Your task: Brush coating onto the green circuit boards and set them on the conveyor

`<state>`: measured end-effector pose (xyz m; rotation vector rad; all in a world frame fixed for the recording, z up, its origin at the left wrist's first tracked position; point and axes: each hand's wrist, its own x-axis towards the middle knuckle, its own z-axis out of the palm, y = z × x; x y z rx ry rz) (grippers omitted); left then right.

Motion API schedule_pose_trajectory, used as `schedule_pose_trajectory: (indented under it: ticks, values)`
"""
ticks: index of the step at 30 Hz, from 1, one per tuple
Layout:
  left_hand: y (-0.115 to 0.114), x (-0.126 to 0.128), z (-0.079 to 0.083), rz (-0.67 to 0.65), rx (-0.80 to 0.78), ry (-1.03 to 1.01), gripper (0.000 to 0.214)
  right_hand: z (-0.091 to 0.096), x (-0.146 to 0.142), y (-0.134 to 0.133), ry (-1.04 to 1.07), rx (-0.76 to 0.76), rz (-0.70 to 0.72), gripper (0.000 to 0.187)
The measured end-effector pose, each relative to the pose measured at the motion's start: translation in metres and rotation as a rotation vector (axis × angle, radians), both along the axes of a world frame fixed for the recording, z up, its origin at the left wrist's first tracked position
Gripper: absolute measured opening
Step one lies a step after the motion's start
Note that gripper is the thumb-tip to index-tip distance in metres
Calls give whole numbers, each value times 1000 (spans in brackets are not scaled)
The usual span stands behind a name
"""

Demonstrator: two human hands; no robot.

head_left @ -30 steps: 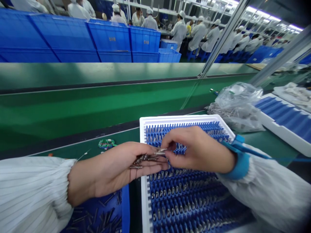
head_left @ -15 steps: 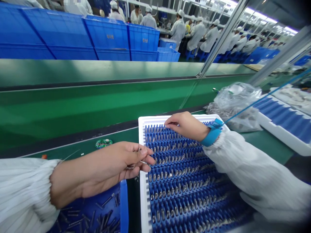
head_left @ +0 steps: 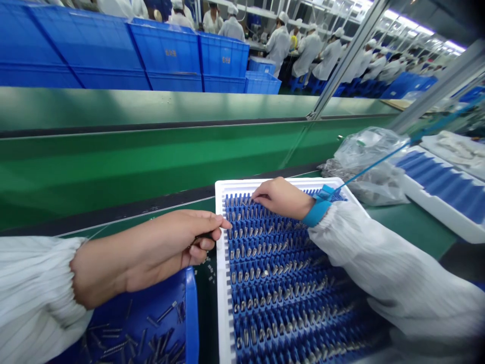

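The person's left hand (head_left: 189, 235) is curling its fingers around small dark parts (head_left: 200, 237), only partly showing, just beside the left rim of the white tray (head_left: 221, 283), with a fingertip lying over that rim. The right hand (head_left: 278, 196), wearing a blue wristband (head_left: 321, 205), is hovering over the far row of the blue slotted insert (head_left: 238, 316); its fingers are bunching toward the slots, but I cannot tell whether they are gripping a part. Metal pieces (head_left: 253, 334) are already standing or leaning in many slots, row upon row, while others are lying loose in the blue bin (head_left: 192, 303) below the left wrist. The step in hand seems to be setting pieces one by one into the far row. The next move, I judge, is calling for a fine fingertip aim between narrow slots, without knocking neighbouring pieces, and a steady left hand keeping its supply close.
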<state>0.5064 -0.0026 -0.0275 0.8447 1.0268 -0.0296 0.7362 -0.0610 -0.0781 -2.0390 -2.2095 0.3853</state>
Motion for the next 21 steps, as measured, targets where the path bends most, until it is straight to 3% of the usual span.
schedule_pose_trajectory:
  ticks: [5,12,21]
  values:
    - [-1,1,-1,-20,-10,-5,25,5,0,-1,-42,2,13,1]
    - [0,1,-3,-40,-6,-4,26,27,-16,6,-167,-1,144,19]
    - [-1,0,0,-37,-11,23,25,26,-25,21,-312,-77,270,19]
